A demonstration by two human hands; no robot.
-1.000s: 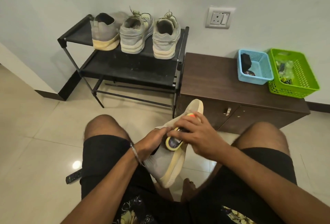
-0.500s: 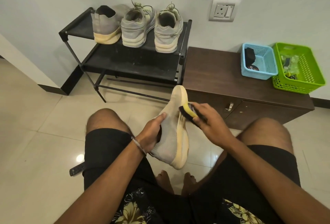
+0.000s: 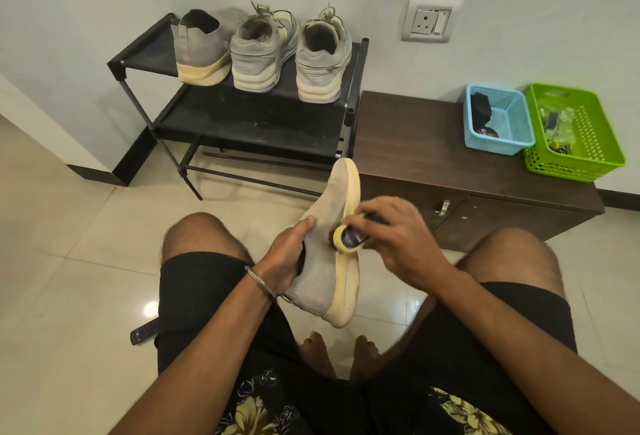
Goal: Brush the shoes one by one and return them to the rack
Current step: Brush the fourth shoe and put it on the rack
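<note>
Holding shoe [image 3: 322,261] tilted between my knees, left hand [image 3: 289,258] gripping inside its collar to steady it; right hand [image 3: 398,237] pinches brush [image 3: 348,239] against the side. Rack [image 3: 263,123]: three shoes waiting.

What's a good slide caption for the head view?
Left hand holds shoe; right hand brushes it with brush.

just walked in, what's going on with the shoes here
A seated person is brushing a grey shoe. The left hand grips it at the opening, and the right hand holds a brush against its side. Three more shoes stand on the top shelf of the rack.
</note>
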